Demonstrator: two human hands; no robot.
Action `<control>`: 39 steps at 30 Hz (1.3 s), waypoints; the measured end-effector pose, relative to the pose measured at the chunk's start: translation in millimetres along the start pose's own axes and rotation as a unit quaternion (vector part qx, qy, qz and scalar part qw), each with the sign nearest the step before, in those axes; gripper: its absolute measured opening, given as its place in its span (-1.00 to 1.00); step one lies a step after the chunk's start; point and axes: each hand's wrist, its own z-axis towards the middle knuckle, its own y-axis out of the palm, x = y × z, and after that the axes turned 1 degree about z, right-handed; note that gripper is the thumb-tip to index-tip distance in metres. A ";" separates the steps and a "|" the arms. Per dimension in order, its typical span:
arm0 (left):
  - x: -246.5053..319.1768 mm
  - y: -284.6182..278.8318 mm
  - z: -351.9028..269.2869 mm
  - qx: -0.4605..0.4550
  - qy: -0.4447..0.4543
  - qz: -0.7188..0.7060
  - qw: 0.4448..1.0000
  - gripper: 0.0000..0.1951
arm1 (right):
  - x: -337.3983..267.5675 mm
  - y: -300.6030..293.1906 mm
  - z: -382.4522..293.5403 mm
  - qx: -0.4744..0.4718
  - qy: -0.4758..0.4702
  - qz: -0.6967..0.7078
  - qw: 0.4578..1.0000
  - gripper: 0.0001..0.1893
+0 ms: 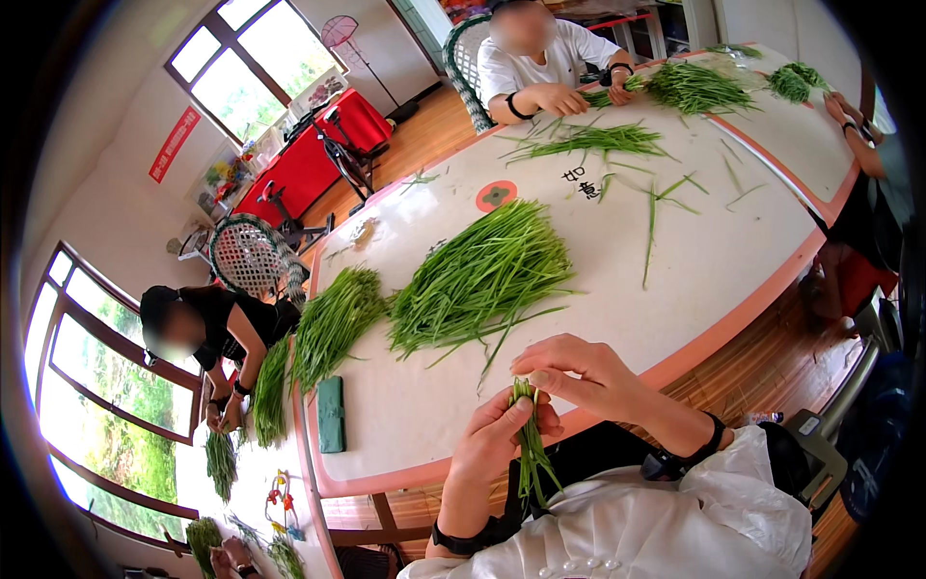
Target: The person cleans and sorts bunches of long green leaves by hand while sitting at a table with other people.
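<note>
My left hand (493,428) grips a small bunch of long, flat green leaves, probably garlic chives (532,456), just past the table's near edge. The stem ends point up and the leaves hang below the fist. Cupped over those ends, my right hand (589,373) has its thumb and fingertips at the top of the bunch; whether it pinches a stem I cannot tell. Beyond my hands, a large heap of the same greens (485,279) lies on the white table (694,318) with a pink border. A second pile (336,318) lies left of it.
A green case (331,414) lies near the table's left edge. Across the table a person (553,65) handles greens beside more piles (698,88). Another person (217,326) works at the left. Other people's hands show at right (854,127) and lower left (235,556). Loose leaves (651,231) are scattered about.
</note>
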 end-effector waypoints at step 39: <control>162.6 -57.1 -62.5 0.289 0.265 0.198 0.898 -0.80 | 68.9 -117.1 -46.0 0.122 0.149 -0.150 0.970 -0.88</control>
